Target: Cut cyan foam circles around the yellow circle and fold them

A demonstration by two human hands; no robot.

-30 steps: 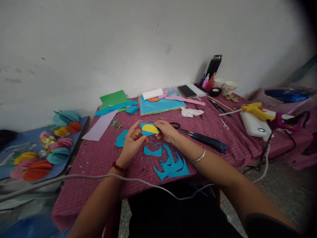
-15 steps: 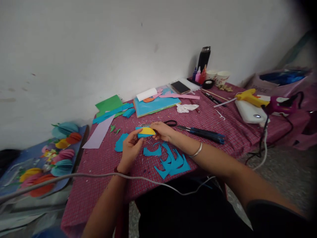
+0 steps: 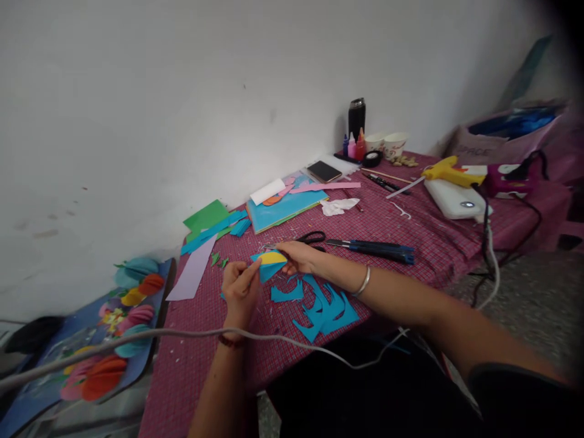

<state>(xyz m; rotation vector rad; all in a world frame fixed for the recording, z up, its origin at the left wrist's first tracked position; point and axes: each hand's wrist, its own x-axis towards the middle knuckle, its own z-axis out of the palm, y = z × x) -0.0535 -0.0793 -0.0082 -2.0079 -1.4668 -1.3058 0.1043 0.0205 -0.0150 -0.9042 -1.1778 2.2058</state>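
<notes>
Just above the table, a yellow half-oval piece of paper (image 3: pixel 272 258) lies against a piece of blue paper (image 3: pixel 268 274). My left hand (image 3: pixel 239 293) pinches their left end between thumb and fingers. At the right end, my right hand (image 3: pixel 297 255) is closed on the same papers, its fingertips partly hidden. Below my right hand lie curved blue paper offcuts (image 3: pixel 326 313). Black-handled scissors (image 3: pixel 312 237) lie behind the right wrist, partly covered. To the right of them is a dark blue utility knife (image 3: pixel 378 249) with its blade out.
A white cable (image 3: pixel 292 342) crosses in front of my forearms. A yellow glue gun (image 3: pixel 451 173) rests on a white power bank-like box (image 3: pixel 456 201). Paper sheets (image 3: pixel 287 210) lie at the back, near a black bottle (image 3: pixel 356 118). Paper ornaments (image 3: pixel 104 377) sit lower left.
The view has shifted. The blue paper under the yellow piece now shows more, hanging lower and pointed. My left hand has turned, its fingers more curled over the left end.
</notes>
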